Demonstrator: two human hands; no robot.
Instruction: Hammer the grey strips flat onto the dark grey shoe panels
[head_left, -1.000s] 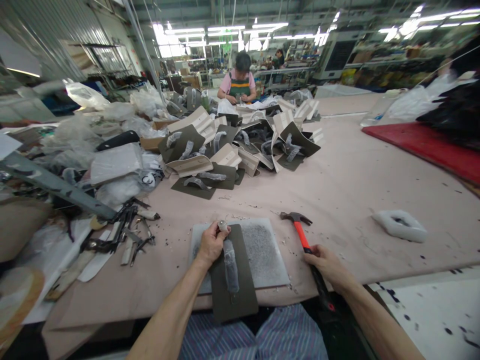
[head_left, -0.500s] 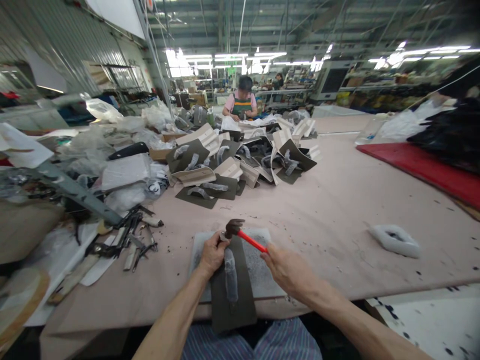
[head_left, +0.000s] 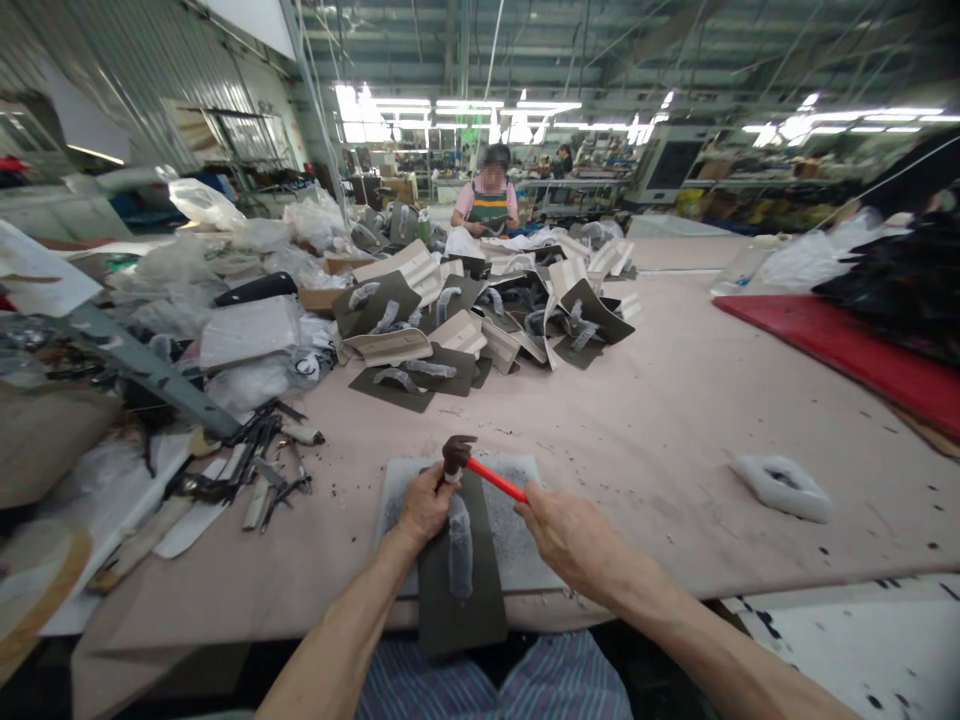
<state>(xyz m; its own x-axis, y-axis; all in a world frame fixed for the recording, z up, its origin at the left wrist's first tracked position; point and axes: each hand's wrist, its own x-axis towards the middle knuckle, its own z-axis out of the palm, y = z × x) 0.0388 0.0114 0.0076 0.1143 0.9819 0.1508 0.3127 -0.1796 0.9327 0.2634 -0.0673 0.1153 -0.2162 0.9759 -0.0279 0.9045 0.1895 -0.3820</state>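
Dusty-pink cloth covers the worktop [head_left: 675,420], specked with dark scraps, in a long hall hung with strip lights [head_left: 405,106]; a co-worker [head_left: 491,205] is beyond the heap of panels [head_left: 450,337]. Before me lies a speckled grey slab [head_left: 516,552]. Across it rests the dark olive panel [head_left: 484,590], wrapped handle [head_left: 460,552] uppermost, lower end overhanging the near edge. My left hand [head_left: 426,505] is closed at the panel's far end, pinching a small pale piece [head_left: 453,477]; my right hand [head_left: 566,530] grips the red-handled hammer [head_left: 495,479], its head at that piece, contact uncertain. Rightward, a broad stretch of cloth reaches to the red board [head_left: 847,340], past a white bundle [head_left: 784,487]. Leftward, hand tools [head_left: 259,460] crowd the cloth. Black marking on the plastic bags [head_left: 309,366] is too small to read.
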